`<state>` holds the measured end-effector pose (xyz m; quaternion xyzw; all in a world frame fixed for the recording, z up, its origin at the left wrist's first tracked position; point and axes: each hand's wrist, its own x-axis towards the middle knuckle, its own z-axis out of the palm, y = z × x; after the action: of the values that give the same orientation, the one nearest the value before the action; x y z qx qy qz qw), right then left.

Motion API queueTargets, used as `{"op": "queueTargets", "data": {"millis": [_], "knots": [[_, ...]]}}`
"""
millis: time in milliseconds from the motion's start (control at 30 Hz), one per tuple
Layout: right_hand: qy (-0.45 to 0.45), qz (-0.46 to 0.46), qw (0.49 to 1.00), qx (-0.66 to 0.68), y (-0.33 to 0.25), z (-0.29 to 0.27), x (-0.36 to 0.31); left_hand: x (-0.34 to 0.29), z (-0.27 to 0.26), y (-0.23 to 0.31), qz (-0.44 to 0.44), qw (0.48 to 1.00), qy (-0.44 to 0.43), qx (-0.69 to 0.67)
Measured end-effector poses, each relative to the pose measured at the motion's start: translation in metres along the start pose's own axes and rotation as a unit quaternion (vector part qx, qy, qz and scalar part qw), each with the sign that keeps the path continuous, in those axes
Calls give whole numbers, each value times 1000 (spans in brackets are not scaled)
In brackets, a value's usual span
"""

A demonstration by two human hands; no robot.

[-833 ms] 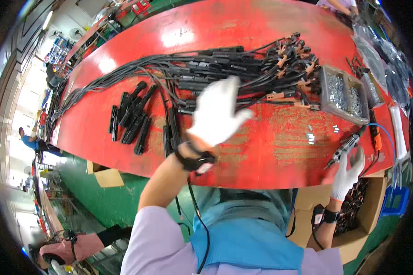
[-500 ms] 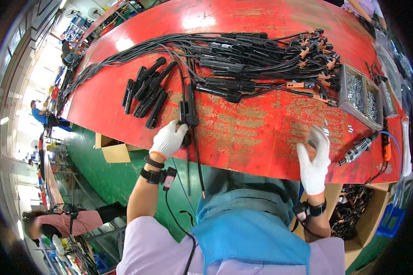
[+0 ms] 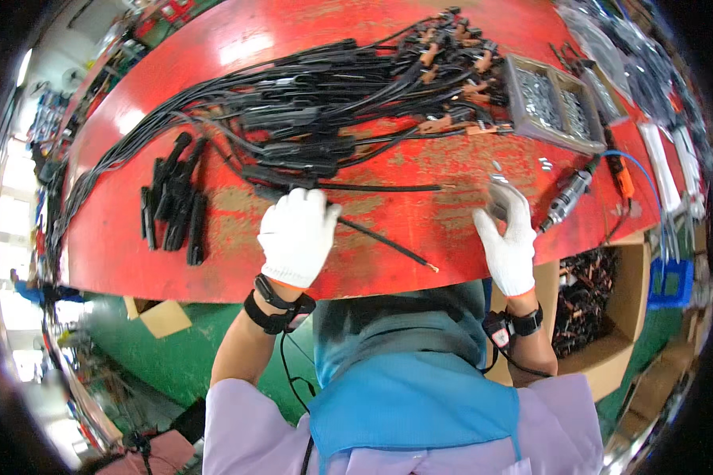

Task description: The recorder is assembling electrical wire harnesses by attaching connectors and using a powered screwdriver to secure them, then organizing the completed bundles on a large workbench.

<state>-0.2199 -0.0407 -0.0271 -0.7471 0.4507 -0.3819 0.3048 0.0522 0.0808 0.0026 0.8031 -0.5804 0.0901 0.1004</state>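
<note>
My left hand [image 3: 299,237], in a white glove, is closed on a black cable [image 3: 384,240] near the table's front edge. That cable slants right to a bare copper tip. A second black cable [image 3: 380,188] runs rightward just above, also with a stripped end. Beyond my fingertips lies a dark plastic housing [image 3: 271,191], partly covered by the hand. My right hand [image 3: 509,241], gloved too, holds nothing that I can see; its thumb stands apart from its fingers, which blur a little. Small silver sleeves [image 3: 496,168] lie just beyond those fingers.
A bundle of black cables [image 3: 309,95] with orange clamps [image 3: 428,55] spans the red table [image 3: 356,261]. Loose black housings [image 3: 170,198] lie left. At right are a divided box of metal pieces [image 3: 592,146], a grey power tool [image 3: 566,199] and a carton of clamps [image 3: 627,317] below.
My left hand has turned, and the cable ends that hung over the table edge now point right across it. The view has shifted. My right hand stays by the silver sleeves.
</note>
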Motion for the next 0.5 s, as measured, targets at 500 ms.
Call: {"op": "queueTargets", "data": {"millis": [500], "knots": [[-141, -13, 989, -50, -7, -19, 25, 86, 23, 71, 168, 866, -296, -367]]}}
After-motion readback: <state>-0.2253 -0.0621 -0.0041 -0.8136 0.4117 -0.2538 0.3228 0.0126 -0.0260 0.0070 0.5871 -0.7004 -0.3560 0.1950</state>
